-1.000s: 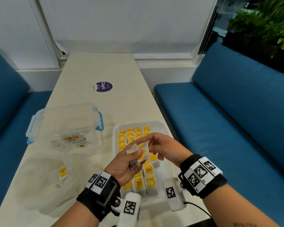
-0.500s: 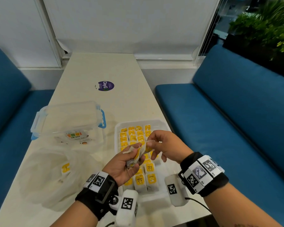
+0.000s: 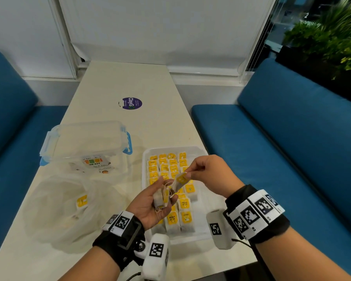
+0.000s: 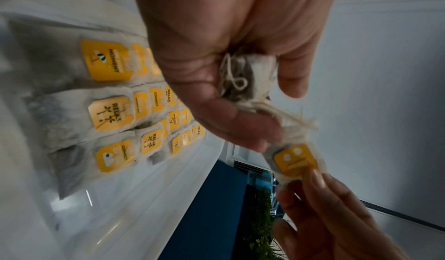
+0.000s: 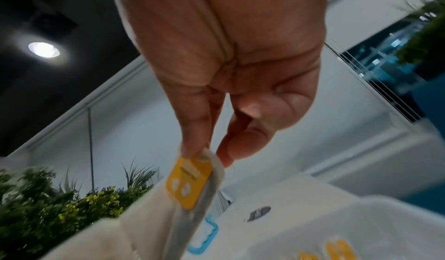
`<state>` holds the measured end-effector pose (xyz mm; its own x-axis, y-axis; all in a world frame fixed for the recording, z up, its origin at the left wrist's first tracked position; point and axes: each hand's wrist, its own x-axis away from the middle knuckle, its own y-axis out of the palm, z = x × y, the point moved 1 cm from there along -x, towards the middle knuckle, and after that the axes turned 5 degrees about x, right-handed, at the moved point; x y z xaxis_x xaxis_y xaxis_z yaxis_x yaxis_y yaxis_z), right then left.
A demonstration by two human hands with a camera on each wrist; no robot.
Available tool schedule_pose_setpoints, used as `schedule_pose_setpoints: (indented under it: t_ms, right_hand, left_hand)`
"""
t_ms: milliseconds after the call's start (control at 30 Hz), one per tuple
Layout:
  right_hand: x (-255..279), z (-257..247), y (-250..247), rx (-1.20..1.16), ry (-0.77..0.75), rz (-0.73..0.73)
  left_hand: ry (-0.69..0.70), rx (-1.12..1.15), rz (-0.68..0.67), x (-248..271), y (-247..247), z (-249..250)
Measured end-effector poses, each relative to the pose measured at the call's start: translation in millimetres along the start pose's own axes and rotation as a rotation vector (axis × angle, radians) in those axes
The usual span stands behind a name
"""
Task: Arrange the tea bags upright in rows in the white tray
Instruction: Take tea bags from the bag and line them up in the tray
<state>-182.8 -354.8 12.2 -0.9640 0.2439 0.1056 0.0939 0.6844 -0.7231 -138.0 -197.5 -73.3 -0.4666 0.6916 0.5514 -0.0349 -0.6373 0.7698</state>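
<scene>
A white tray (image 3: 145, 159) near the table's front right holds several rows of tea bags (image 3: 173, 166) with yellow tags. Both hands hover above its middle. My left hand (image 3: 150, 201), palm up, cups a small bunch of tea bags (image 3: 160, 196) with tangled strings (image 4: 234, 77). My right hand (image 3: 207, 173) pinches the top of one yellow-tagged tea bag (image 3: 180, 180) between thumb and forefinger, its lower end still against the bunch. The pinched tea bag (image 5: 190, 186) hangs from the fingertips in the right wrist view, and its yellow tag (image 4: 295, 160) shows in the left wrist view.
A clear plastic bag (image 3: 69, 209) with a few tea bags lies at the front left. Behind it stands a clear lidded box with blue clips (image 3: 85, 142). A purple sticker (image 3: 132, 103) marks the table's middle. Blue benches (image 3: 282, 149) flank the table.
My right hand has drawn one tea bag up and to the right, away from the bunch in my left hand. The left hand has opened slightly, palm up.
</scene>
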Motion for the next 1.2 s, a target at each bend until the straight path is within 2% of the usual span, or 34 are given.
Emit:
schedule_pose_setpoints:
  t_ms: [133,233,467,567,733,833,933,1000,1100,1200]
  right_hand:
    - [2,-9,-17,0.148,-0.038,-0.038]
    - [2,-13,-22,0.279,-0.044,-0.065]
    - [1,-20,-19,0.264,-0.080,-0.193]
    - [0,-20,-18,0.248,-0.094,-0.248]
    - [-1,-10,-14,0.165,-0.039,-0.189]
    - [0,0,-7,0.246,-0.002,-0.167]
    - [-2,11,-6,0.346,0.046,0.000]
    - [-5,18,-10,0.317,0.088,0.081]
    - [-11,29,-10,0.350,0.150,0.013]
    - [-17,43,1,0.559,0.187,-0.156]
  left_hand:
    - [-0.014,0.006,-0.018,-4,-2,-1]
    - [0.002,-0.092,-0.042,-5,0,-4]
    - [0.086,-0.422,-0.050,-6,12,-13]
    - [0.131,-0.489,-0.028,-8,13,-16]
    - [0.185,-0.469,0.010,-9,14,-18]
    - [0.210,-0.473,0.044,-10,15,-18]
    - [0.205,-0.425,0.111,-13,10,-16]
    - [0.185,-0.329,0.142,-14,5,-13]
    - [0.150,-0.205,0.147,-12,-2,-9]
    - [0.119,-0.135,0.129,-10,-4,-8]
